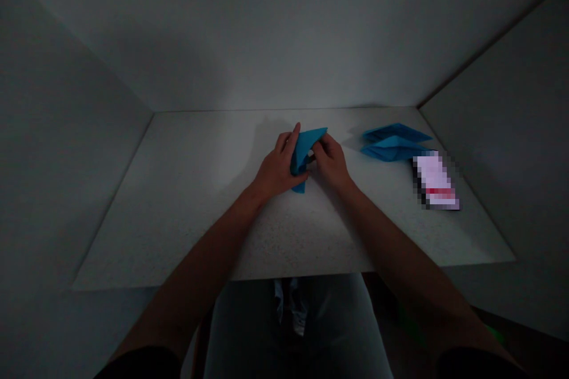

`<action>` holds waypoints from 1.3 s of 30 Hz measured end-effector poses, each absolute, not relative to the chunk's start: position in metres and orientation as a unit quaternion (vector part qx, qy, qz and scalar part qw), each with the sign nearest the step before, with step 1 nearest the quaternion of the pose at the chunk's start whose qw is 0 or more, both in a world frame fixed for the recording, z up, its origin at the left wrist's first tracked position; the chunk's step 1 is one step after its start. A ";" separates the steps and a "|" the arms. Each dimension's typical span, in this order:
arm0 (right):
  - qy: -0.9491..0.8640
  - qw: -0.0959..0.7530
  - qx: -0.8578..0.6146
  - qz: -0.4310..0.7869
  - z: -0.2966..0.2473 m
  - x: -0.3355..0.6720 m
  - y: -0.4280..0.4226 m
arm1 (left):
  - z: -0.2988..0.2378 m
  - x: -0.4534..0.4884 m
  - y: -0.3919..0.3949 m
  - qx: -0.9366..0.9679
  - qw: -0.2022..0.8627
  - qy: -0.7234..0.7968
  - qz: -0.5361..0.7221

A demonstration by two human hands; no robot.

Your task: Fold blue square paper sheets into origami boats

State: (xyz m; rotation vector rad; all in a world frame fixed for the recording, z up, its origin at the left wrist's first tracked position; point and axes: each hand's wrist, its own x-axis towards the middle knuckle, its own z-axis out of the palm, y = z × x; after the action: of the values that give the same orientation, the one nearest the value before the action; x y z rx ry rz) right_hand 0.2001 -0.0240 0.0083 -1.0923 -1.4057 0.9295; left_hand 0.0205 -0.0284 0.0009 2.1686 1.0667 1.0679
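Note:
A piece of folded blue paper (307,141) is held between my two hands above the middle of the table. My left hand (281,164) grips it from the left, with fingers behind it and the thumb along its lower part. On the other side, my right hand (331,159) pinches its right edge near the upper corner. A lower flap of the paper sticks out beneath my left thumb. Some of my fingertips are hidden behind the paper.
Two blue folded paper boats (393,148) lie side by side at the right of the white table (178,201). Just in front of them is a pixelated, phone-like object (435,180). Walls (284,29) enclose the table at the back and both sides.

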 end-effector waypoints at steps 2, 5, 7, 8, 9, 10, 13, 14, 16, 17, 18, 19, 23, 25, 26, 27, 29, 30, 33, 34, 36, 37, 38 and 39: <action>-0.600 0.533 -0.449 0.393 0.011 0.200 -0.024 | 0.000 0.020 -0.028 0.787 0.242 0.402 0.401; -0.605 0.528 -0.442 0.400 0.012 0.203 -0.021 | 0.002 0.017 -0.027 0.773 0.243 0.413 0.417; -0.588 0.540 -0.449 0.401 0.012 0.206 -0.017 | 0.004 0.014 -0.026 0.766 0.251 0.405 0.431; -0.577 0.550 -0.451 0.402 0.011 0.209 -0.014 | 0.006 0.014 -0.026 0.763 0.255 0.399 0.441; -0.566 0.558 -0.451 0.406 0.010 0.211 -0.012 | 0.007 0.013 -0.025 0.758 0.259 0.391 0.453; -0.559 0.563 -0.449 0.412 0.009 0.214 -0.010 | 0.008 0.013 -0.024 0.753 0.263 0.384 0.465; -0.551 0.561 -0.433 0.441 0.008 0.218 -0.006 | 0.008 0.013 -0.021 0.734 0.268 0.380 0.495; -0.552 0.558 -0.424 0.451 0.008 0.219 -0.006 | 0.007 0.012 -0.020 0.727 0.264 0.387 0.502; -0.549 0.557 -0.401 0.477 0.008 0.219 -0.008 | 0.006 0.012 -0.017 0.712 0.243 0.407 0.518; -0.548 0.555 -0.386 0.493 0.009 0.219 -0.009 | 0.006 0.011 -0.016 0.706 0.230 0.415 0.527; -0.546 0.552 -0.369 0.510 0.009 0.219 -0.011 | 0.006 0.010 -0.015 0.700 0.216 0.419 0.536; -0.546 0.549 -0.350 0.526 0.010 0.219 -0.012 | 0.006 0.008 -0.014 0.695 0.206 0.421 0.545; -0.542 0.557 -0.307 0.549 0.012 0.221 -0.013 | 0.006 0.004 -0.012 0.693 0.215 0.423 0.542; -0.532 0.576 -0.317 0.534 0.013 0.224 -0.011 | 0.005 0.003 -0.012 0.700 0.227 0.426 0.525; -0.525 0.585 -0.329 0.524 0.013 0.226 -0.009 | 0.005 0.004 -0.012 0.703 0.230 0.429 0.518; -0.519 0.590 -0.343 0.514 0.013 0.227 -0.008 | 0.004 0.004 -0.012 0.705 0.232 0.432 0.512; -0.512 0.590 -0.374 0.500 0.012 0.230 -0.005 | 0.003 0.005 -0.012 0.702 0.237 0.442 0.506; -0.511 0.587 -0.387 0.495 0.012 0.232 -0.004 | 0.002 0.006 -0.012 0.698 0.241 0.446 0.506; -0.522 0.579 -0.397 0.485 0.009 0.234 -0.002 | -0.001 0.008 -0.011 0.679 0.263 0.454 0.514; -0.529 0.578 -0.394 0.481 0.009 0.235 -0.002 | -0.002 0.008 -0.010 0.670 0.275 0.455 0.519; -0.545 0.573 -0.389 0.473 0.008 0.234 -0.003 | -0.003 0.007 -0.008 0.648 0.305 0.456 0.528; -0.554 0.568 -0.389 0.469 0.008 0.234 -0.003 | -0.003 0.007 -0.006 0.636 0.321 0.457 0.532; -0.560 0.564 -0.391 0.464 0.008 0.234 -0.003 | -0.003 0.006 -0.005 0.627 0.336 0.458 0.533; -0.563 0.561 -0.395 0.460 0.008 0.234 -0.003 | -0.004 0.005 -0.004 0.621 0.350 0.458 0.532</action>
State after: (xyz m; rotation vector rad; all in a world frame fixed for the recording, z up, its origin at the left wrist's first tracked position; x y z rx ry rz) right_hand 0.2344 -0.0028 0.0076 -0.9312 -1.3275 1.0841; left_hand 0.0054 -0.0037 -0.0036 1.6079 1.1856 1.3785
